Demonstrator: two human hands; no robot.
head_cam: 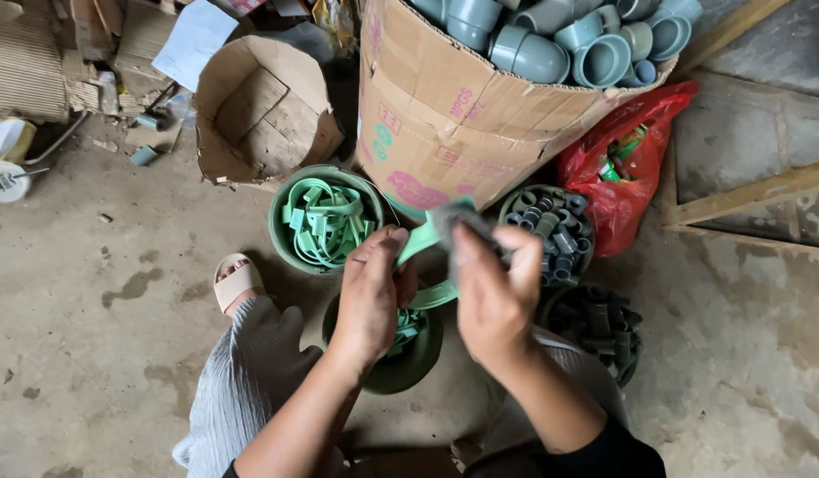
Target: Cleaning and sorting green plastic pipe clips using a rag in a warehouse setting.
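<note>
Two hands work a green strap above tubs of plastic parts.

A green tub of straps (323, 221) sits at left; the left hand (371, 296) pinches the green strap (424, 243), held over a second green tub (400, 358); the right hand (493, 296) clenches a blurred grey piece (462, 226) at the strap's upper end, beside a tub of dark fittings (555, 232).

Green clamp strap (420, 241) smooth plastic; box (445, 133) matt cardboard; floor (91, 301) rough concrete.
</note>
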